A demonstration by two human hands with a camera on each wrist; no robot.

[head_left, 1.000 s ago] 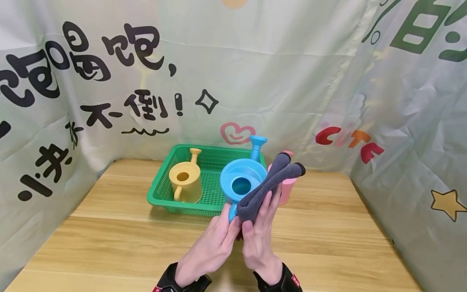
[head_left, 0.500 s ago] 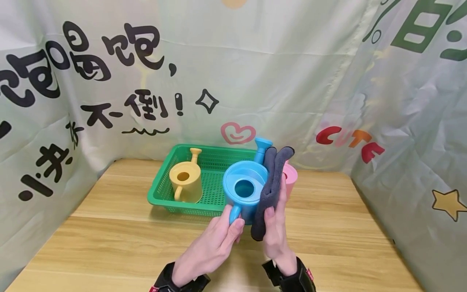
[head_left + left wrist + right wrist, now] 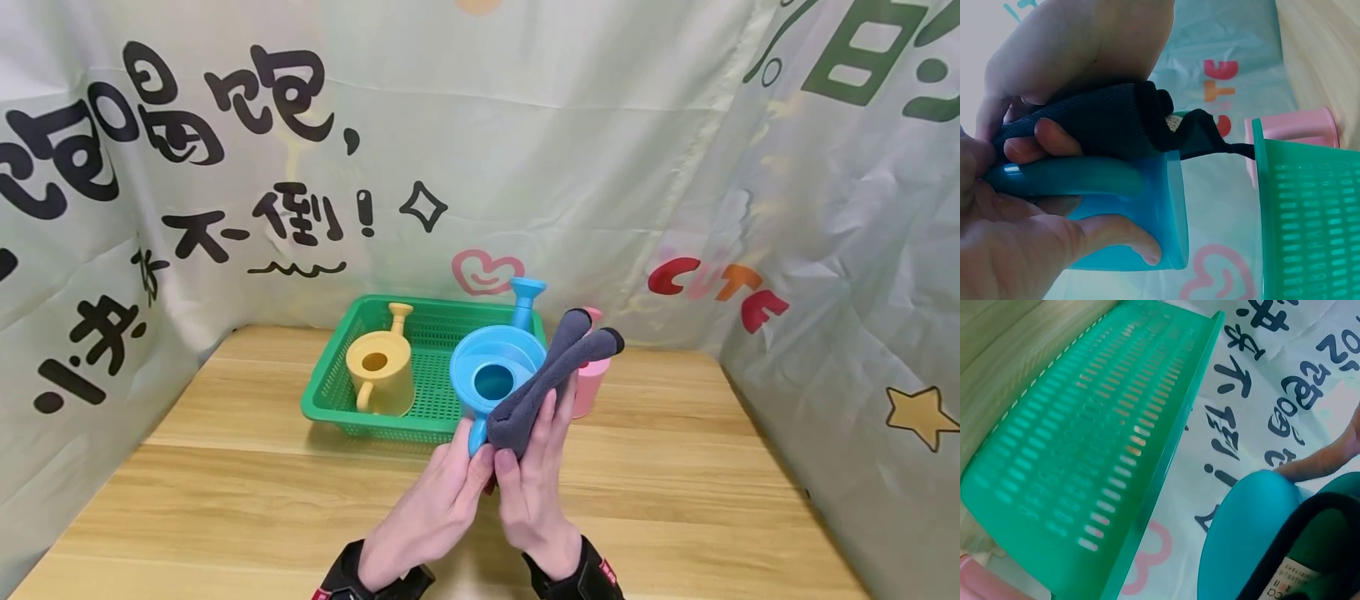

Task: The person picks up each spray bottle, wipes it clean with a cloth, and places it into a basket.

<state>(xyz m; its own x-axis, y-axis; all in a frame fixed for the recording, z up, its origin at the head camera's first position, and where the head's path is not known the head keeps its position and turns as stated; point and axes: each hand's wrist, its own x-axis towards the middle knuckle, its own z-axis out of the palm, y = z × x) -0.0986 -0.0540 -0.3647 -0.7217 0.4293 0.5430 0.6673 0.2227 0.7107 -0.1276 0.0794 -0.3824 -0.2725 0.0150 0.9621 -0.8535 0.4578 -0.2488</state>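
"What's the biggest thing there?"
"The table (image 3: 660,467), with a green basket (image 3: 405,423) lying toward eleven o'clock."
"And the blue watering can (image 3: 491,353)?"
"Held above the table, near the basket's four-o'clock corner, its handle (image 3: 477,435) pointing between six and seven."
"Where's the dark grey cloth (image 3: 543,385)?"
"Folded, against the can's three-o'clock side."
"The left grip (image 3: 442,504)?"
"Fingers curled round that handle."
"The right grip (image 3: 536,496)?"
"Fingers fairly straight, resting along the cloth's outer face."
"Anything smaller?"
"A yellow can (image 3: 384,385) at nine o'clock, inside the basket; a pink can (image 3: 589,387) at three, partly hidden behind the cloth."
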